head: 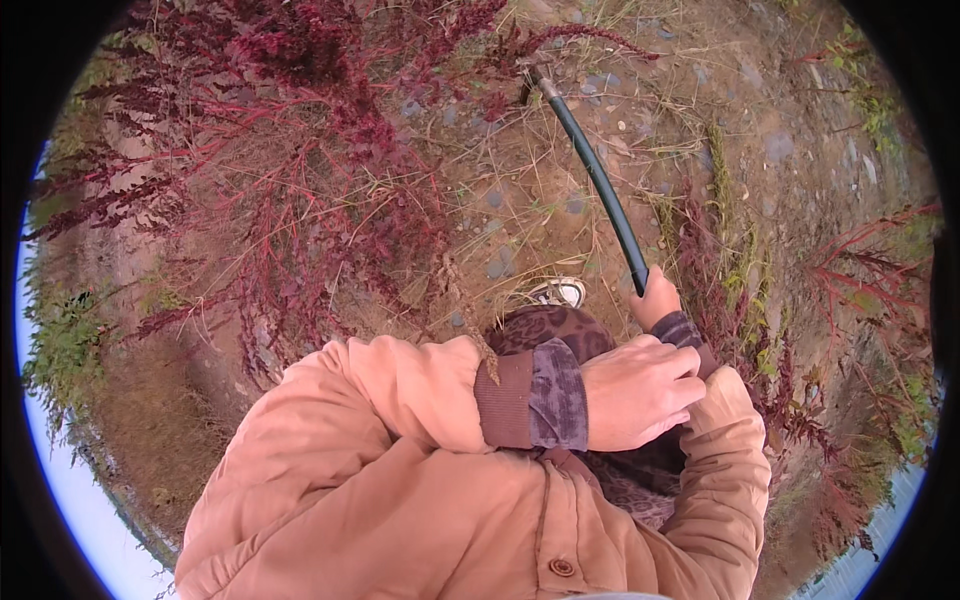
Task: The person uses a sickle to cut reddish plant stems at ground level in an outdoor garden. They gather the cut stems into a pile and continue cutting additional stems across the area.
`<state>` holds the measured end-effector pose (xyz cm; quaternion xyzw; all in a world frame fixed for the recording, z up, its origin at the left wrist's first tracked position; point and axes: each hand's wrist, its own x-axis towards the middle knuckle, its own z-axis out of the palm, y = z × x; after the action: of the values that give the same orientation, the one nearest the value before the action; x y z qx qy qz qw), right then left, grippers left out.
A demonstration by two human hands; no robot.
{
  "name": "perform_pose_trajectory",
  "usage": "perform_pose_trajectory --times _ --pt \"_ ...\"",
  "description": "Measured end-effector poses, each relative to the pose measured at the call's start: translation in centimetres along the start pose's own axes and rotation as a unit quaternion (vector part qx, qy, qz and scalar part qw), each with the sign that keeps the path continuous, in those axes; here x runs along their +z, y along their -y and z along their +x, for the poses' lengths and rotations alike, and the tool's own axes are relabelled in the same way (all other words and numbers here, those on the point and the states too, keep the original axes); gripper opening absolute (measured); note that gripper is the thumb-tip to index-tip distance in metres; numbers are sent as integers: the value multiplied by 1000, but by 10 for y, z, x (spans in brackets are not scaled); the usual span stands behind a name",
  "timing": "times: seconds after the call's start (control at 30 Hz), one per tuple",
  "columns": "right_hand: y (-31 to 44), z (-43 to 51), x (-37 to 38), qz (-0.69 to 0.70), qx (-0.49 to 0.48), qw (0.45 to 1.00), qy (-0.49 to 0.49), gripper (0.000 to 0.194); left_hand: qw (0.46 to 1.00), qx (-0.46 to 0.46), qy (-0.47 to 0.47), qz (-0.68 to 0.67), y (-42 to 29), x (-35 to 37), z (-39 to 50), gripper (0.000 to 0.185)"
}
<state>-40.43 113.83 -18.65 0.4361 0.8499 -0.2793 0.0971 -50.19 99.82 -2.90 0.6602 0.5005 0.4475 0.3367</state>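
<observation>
My right hand (656, 300) is closed around the lower end of a dark green tool handle (600, 180). The handle slants up and away to a metal collar and a dark head (531, 75) close to the ground; grass and stems hide the head's full shape. My left hand (641, 394) reaches across my body, its fingers closed on the tan right jacket sleeve (709, 386) near the cuff. Dark patterned inner cuffs show at both wrists. Below the hands are my patterned trousers (551, 330) and one white and dark shoe (559, 291).
A large red, seed-headed plant (322, 142) spreads over the left and top. More reddish and green plants (720, 277) stand at the right. The ground (525, 225) is brown soil with flat grey stones and dry grass.
</observation>
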Motion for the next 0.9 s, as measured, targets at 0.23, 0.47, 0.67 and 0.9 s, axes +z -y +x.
perform_pose_trajectory --times 0.23,0.47,0.67,0.9 --pt "-32 -150 -76 27 -32 999 18 25 999 13 -15 48 -1 5 -1 19" --pt "-42 -147 -53 104 13 992 -76 25 996 5 -15 85 -6 12 -4 19" --pt "-6 -2 -42 139 -28 976 -164 28 992 -2 -10 127 -11 10 -3 24" --pt "1 117 10 86 33 990 -108 30 991 11 3 132 -9 16 4 22"
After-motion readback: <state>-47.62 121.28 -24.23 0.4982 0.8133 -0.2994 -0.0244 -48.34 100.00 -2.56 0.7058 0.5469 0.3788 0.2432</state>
